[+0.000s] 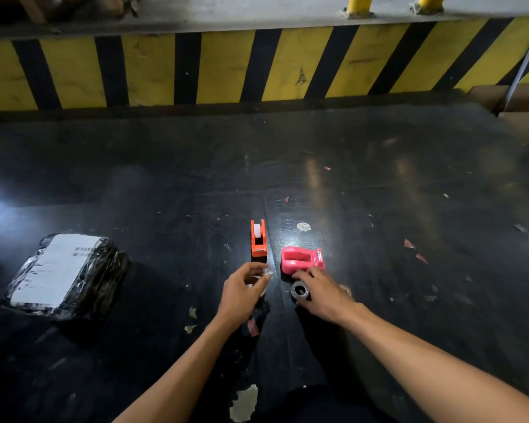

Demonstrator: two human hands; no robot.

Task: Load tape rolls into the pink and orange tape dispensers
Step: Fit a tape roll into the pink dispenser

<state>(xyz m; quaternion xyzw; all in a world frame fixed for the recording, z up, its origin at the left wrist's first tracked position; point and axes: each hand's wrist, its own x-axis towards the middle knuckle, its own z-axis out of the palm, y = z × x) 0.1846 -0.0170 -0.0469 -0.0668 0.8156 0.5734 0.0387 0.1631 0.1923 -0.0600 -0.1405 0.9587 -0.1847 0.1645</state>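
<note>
A small orange tape dispenser stands on the dark floor with a white roll showing in its slot. Just to its right lies the pink dispenser, its cavity showing no roll. My left hand is below the orange dispenser, fingers curled around a clear tape roll with a loose clear end pinched at the fingertips. My right hand rests beside the pink dispenser's near edge, fingertips touching it, with a round grey tape hub lying against the thumb side.
A parcel wrapped in black plastic with a white label lies on the floor at the left. A yellow-and-black striped kerb runs across the back. Cardboard sits at the far right. Paper scraps litter the floor.
</note>
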